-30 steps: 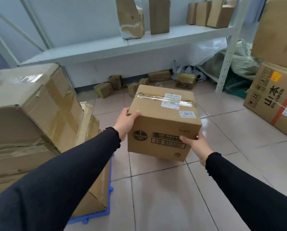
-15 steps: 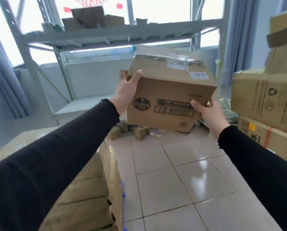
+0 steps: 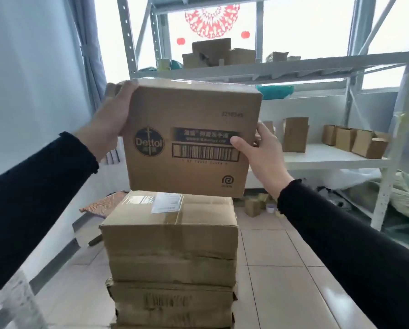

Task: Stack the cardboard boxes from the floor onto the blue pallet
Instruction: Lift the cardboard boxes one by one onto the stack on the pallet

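Observation:
I hold a brown cardboard box [image 3: 191, 119] with a Dettol logo and a barcode on its near face, raised at chest height. My left hand [image 3: 114, 117] grips its upper left edge and my right hand [image 3: 258, 150] grips its right side. The box hangs just above a tall stack of cardboard boxes [image 3: 172, 248], whose top box carries a white label and clear tape. Its lower edge is close over the back of the stack's top. The blue pallet is out of sight below the stack.
A white metal shelf rack [image 3: 329, 157] stands behind and to the right, with small cardboard boxes [image 3: 355, 141] on its shelves. More small boxes [image 3: 252, 206] lie on the tiled floor [image 3: 281, 257] under it. A pale wall [image 3: 32, 91] runs along the left.
I have turned left and lifted the box higher. The stack, earlier at my left, now stands straight ahead beneath the box. Both hands keep their grip.

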A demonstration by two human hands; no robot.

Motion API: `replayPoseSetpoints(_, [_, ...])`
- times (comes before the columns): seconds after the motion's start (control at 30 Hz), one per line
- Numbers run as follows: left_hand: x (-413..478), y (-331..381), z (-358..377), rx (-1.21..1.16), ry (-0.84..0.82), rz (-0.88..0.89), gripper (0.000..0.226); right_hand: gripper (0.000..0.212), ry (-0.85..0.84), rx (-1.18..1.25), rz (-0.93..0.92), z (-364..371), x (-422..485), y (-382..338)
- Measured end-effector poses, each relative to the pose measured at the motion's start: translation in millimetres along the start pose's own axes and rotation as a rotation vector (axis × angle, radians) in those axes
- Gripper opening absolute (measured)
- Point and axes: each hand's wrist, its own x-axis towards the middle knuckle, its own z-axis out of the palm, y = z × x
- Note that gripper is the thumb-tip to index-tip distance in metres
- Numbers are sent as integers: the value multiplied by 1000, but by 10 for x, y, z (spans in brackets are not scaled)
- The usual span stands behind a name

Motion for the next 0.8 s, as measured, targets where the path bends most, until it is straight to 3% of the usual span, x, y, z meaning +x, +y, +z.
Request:
replayPoseSetpoints(0.3, [-101, -577, -474, -21, -4, -153, 23, 66, -74, -101, 23, 522, -254, 10])
replayPoseSetpoints(0.43, [-78, -693, -465, -20, 1, -154, 50, 74, -72, -73, 45, 589, -322, 80])
replayPoseSetpoints(0.8, [-198, -893, -464, 32, -8, -55, 50, 80, -68, -91, 60, 506, -518, 295])
